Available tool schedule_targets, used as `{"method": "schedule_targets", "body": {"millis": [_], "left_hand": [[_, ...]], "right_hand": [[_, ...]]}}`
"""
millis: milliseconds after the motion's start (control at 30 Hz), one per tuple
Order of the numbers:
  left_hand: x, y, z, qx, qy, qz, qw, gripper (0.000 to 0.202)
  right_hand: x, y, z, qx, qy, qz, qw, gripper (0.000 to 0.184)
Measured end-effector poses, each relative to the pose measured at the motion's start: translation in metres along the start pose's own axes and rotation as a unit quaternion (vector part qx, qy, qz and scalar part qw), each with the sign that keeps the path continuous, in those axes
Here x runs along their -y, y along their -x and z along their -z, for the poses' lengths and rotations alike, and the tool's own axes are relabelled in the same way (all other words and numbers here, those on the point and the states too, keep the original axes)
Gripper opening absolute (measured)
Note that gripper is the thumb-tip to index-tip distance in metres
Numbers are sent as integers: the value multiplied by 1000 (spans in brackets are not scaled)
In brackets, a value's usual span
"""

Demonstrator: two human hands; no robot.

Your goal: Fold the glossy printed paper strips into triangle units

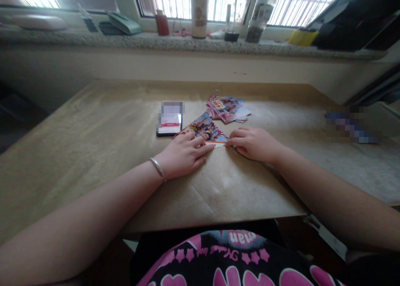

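Note:
A colourful printed paper (208,128), folded into a roughly triangular shape, lies on the table between my hands. A narrow white strip with an orange line shows along its near edge. My left hand (184,155), with a silver bracelet at the wrist, lies over the paper's left part, its fingers stretched out and pressing on the near edge. At the right corner, my right hand (254,143) has its thumb and index finger closed on the paper, the other fingers curled. Just beyond lies a loose pile of similar printed papers (228,110).
A phone (169,118) with a lit screen lies left of the papers on the beige table (93,152). At the far right is a blurred blue item (351,128). Bottles and jars, among them a red bottle (162,23), line the stone windowsill (140,40).

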State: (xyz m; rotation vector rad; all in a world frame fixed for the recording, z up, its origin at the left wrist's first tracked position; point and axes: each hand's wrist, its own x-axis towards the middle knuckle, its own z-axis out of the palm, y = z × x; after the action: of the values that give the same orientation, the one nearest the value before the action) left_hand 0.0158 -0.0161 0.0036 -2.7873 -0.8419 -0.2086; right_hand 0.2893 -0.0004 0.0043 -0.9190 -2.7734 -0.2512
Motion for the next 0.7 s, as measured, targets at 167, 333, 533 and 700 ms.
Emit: {"method": "schedule_targets", "body": {"millis": [167,333,533,700], "left_hand": [[0,0,-1,-4,-7,-3,1000,43],[0,0,0,5,-5,-1,1000,44],[0,0,1,6,-5,-4,1000,44],[0,0,0,1,-5,-2,1000,44]], "right_hand": [[-2,3,0,4,12,-6,1000,29],[-4,6,1,7,31,1,999,29],[-8,13,1,4,31,-12,999,31],[-13,18,2,3,29,-22,999,31]]}}
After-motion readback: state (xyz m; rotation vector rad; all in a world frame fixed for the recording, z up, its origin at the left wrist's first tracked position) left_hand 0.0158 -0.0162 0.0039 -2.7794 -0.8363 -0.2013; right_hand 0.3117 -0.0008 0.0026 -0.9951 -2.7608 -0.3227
